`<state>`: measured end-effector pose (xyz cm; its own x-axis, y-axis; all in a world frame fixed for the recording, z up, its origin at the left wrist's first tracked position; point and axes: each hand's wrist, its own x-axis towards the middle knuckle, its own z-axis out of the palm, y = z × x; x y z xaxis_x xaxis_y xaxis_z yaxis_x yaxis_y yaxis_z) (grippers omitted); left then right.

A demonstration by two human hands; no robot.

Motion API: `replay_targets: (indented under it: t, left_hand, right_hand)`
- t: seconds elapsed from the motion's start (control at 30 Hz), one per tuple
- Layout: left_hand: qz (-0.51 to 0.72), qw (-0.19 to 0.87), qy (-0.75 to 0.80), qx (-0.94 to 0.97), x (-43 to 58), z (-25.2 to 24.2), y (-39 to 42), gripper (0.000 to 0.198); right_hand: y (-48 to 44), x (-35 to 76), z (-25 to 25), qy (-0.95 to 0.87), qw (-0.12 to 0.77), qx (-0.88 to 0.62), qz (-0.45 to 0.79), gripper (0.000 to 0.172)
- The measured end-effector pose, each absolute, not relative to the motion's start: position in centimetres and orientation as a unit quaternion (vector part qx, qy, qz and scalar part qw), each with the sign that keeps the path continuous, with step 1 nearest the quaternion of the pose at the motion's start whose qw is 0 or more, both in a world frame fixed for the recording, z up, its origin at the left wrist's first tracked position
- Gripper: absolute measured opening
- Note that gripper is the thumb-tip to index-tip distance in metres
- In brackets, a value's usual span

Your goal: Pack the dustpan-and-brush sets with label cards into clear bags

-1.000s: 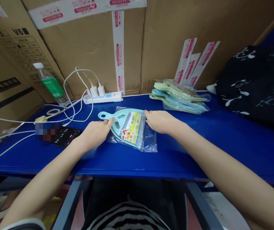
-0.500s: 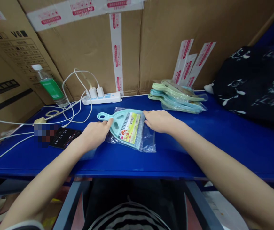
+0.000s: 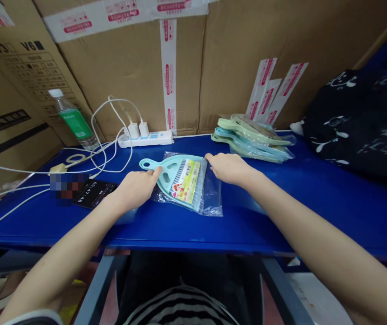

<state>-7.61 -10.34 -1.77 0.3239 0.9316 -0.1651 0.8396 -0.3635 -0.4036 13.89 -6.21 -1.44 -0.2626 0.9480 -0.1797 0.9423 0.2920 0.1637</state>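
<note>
A light blue dustpan (image 3: pixel 167 175) with a matching brush (image 3: pixel 198 189) and a yellow printed label card (image 3: pixel 187 181) lies on the blue table, its handle pointing left. Clear plastic bag (image 3: pixel 214 198) film spreads around and beneath it; whether the set is fully inside, I cannot tell. My left hand (image 3: pixel 141 187) is closed at the dustpan's near side, the thumb by the base of the handle. At the far right corner, the fingers of my right hand (image 3: pixel 229 168) are pinched on the bag's edge beside the dustpan.
Bagged green and blue dustpans (image 3: pixel 252 140) are stacked at the back right, near a black patterned bag (image 3: pixel 359 126). On the left are a phone (image 3: pixel 93 193), a bottle (image 3: pixel 76 124), loose white cables and a power strip (image 3: pixel 152 138). Cardboard (image 3: pixel 186 67) walls the back.
The whole view has shifted slightly. Both hands keep about the same places at the dustpan, and the phone's timer has advanced by a second.
</note>
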Motion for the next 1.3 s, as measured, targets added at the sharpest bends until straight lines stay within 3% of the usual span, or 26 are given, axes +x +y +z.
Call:
replay_targets:
  t: [0.4,1.3]
  left_hand:
    - [0.209,0.131,-0.567,-0.786,-7.29,-1.42,-10.46,0.045]
    - [0.202,0.133,-0.551,-0.798,-7.59,-1.48,-10.48,0.050]
  right_hand:
    - [-6.12,14.02,-1.50,0.788,0.116,0.605,0.008,0.038]
    - [-6.10,14.06,-1.65,0.793,0.116,0.599,0.009,0.039]
